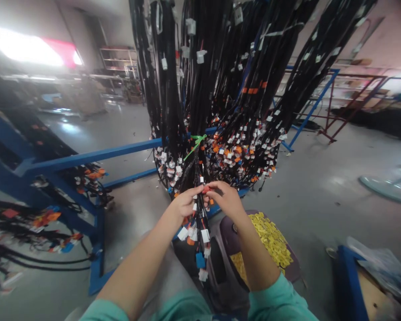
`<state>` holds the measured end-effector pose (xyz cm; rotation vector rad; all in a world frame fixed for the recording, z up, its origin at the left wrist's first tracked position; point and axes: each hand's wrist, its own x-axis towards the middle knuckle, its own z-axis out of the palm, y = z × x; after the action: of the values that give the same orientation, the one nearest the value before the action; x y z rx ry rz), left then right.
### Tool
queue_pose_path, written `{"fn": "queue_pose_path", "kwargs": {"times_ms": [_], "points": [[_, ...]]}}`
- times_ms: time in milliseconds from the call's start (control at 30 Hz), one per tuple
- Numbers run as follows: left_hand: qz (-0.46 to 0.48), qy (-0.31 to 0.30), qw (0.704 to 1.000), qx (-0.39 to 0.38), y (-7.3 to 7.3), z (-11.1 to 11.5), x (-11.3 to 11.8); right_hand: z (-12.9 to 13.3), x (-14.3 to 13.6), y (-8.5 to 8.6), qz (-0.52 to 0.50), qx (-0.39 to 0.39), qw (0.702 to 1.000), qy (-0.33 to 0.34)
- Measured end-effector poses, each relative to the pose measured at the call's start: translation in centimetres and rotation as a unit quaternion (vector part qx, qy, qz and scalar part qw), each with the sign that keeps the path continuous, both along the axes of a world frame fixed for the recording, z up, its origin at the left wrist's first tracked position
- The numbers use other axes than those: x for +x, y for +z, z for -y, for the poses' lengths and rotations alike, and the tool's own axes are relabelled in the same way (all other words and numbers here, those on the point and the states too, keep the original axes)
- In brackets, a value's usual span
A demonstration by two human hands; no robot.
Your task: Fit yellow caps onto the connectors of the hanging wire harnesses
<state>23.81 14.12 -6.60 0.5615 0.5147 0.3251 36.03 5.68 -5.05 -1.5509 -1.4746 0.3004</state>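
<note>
Cables in thick black hanging bundles point(167, 89) fill the upper middle of the head view, my only one at this distance. Their lower ends bristle with small white and orange plastic connectors point(234, 154); hanging the bundles upright probably keeps those ends apart and within reach. Behind and below runs a blue metal frame point(120, 151).

Nearer to me, a slim bundle of black cables point(196, 171) comes down between the two bare hands, with a bright green strip point(198, 143) near its top, which I take to be gathering the strands. My left hand point(185, 205) is closed round that bundle, thumb and fingers drawn in, I judge to steady the loose strands. My right hand point(229, 200) has thumb and forefinger pinched on a small red plastic piece point(206, 189), right beside the left fingertips; so narrow a grip suits so small a part. Below the hands, white rectangular connectors point(205, 235) and a blue boxy connector point(200, 260) dangle free.

Under my right forearm sits a dark purple plastic container point(224, 226) heaped with small yellow pieces point(270, 236), presumably set close so they are easy to reach.
</note>
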Motion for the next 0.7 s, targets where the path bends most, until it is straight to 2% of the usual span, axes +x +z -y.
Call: {"fn": "queue_pose_path", "kwargs": {"times_ms": [100, 167, 233, 300, 367, 400, 433, 500, 600, 700], "points": [[-0.041, 0.018, 0.999, 0.024, 0.3, 0.5, 1.1, 0.5, 0.9, -0.6, 0.009, 0.021, 1.0, -0.017], [-0.037, 0.008, 0.999, 0.021, 0.5, 0.8, 1.8, 1.4, 2.2, -1.3, -0.026, 0.028, 0.998, -0.045], [-0.04, 0.006, 0.999, 0.024, 0.6, 0.9, 2.3, 3.1, 4.5, -2.8, -0.076, 0.032, 0.99, -0.112], [-0.053, -0.001, 0.998, 0.024, 0.6, 0.9, 2.6, 5.6, 7.6, -4.9, -0.096, 0.017, 0.974, -0.205], [-0.061, -0.001, 0.998, 0.023, 0.7, 0.8, 2.8, 8.9, 11.0, -7.5, -0.061, -0.05, 0.951, -0.298], [-0.063, 0.0, 0.998, 0.023, 0.8, 0.7, 2.9, 10.7, 12.5, -8.8, -0.025, -0.117, 0.936, -0.331], [-0.067, 0.001, 0.998, 0.022, 0.9, 0.7, 3.0, 12.4, 13.9, -10.2, 0.009, -0.188, 0.913, -0.362], [-0.071, 0.003, 0.997, 0.022, 1.1, 0.7, 3.1, 15.8, 15.8, -12.9, 0.016, -0.252, 0.881, -0.399], [-0.064, 0.015, 0.998, 0.018, 1.6, 0.9, 3.2, 19.8, 17.0, -16.3, 0.001, -0.34, 0.835, -0.434], [-0.039, 0.035, 0.999, 0.008, 2.0, 1.3, 3.4, 22.2, 16.9, -19.3, -0.021, -0.413, 0.795, -0.444]]}}
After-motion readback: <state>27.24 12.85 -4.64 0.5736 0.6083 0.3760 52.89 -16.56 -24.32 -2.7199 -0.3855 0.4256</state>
